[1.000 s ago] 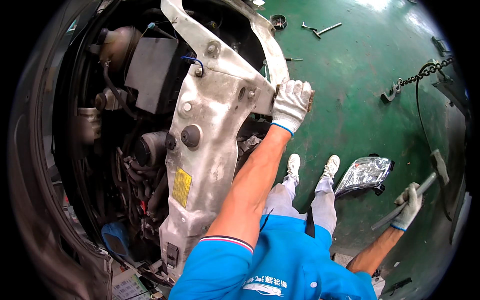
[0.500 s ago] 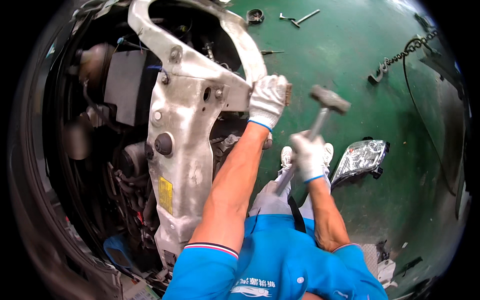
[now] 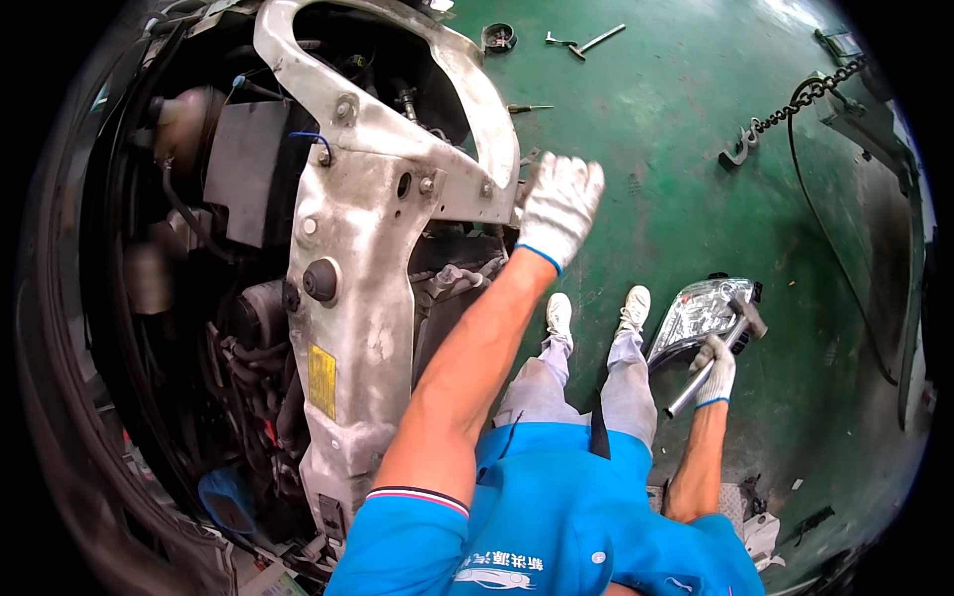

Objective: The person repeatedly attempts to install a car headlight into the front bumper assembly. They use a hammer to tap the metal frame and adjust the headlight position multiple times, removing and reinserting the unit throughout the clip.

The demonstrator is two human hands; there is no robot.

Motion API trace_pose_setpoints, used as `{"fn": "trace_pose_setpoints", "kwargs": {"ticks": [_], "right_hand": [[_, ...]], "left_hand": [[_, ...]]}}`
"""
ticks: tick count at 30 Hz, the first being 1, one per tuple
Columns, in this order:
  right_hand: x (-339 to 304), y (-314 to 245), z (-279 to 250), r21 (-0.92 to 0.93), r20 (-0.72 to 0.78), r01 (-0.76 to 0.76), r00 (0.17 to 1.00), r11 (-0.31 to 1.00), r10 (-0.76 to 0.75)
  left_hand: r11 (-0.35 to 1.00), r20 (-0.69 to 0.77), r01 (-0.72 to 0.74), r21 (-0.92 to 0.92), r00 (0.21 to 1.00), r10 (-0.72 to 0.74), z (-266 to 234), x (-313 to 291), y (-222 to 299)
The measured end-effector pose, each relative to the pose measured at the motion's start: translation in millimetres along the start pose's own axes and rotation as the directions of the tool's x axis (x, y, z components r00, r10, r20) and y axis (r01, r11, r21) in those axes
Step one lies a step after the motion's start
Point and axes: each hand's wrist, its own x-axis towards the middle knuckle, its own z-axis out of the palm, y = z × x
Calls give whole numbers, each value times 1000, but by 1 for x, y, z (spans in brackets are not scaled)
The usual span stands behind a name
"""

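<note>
Beside the open engine bay, my gloved left hand rests with fingers spread at the right edge of the bare metal front panel. My right hand, raised half a second ago, has swung down beside the loose headlamp, fist wrapped round the hammer; the stroke looks finished.

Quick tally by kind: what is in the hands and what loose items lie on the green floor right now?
Hammer, held in the right hand: 1
Headlight unit on the floor: 1
Chain with hook: 1
Screwdriver: 1
Long metal tool near the top edge: 1
Small round part: 1
Total: 6
The left hand holds nothing; it is by the grey metal support panel.
</note>
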Motion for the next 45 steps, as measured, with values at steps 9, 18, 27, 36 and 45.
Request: {"fn": "trace_pose_setpoints", "kwargs": {"ticks": [9,18,27,36,45], "right_hand": [[-12,52,-7,-14,15,-236,972,972,236],[-70,5,109,-99,246,162,960,982,-133],[-146,9,251,-186,551,361,808,914,-207],[-140,-71,203,-194,482,405,833,894,-272],[-93,-214,47,508,-307,780,559,364,-770]], "left_hand": [[990,-134,125,59,984,-116,-13,11,-50],[980,-73,141,-140,986,-152,-44,-2,-53],[965,-63,151,-213,984,-167,-41,-2,-54],[962,-40,156,-223,985,-169,-40,2,-58],[961,-43,168,-219,982,-182,-40,-1,-57]]}}
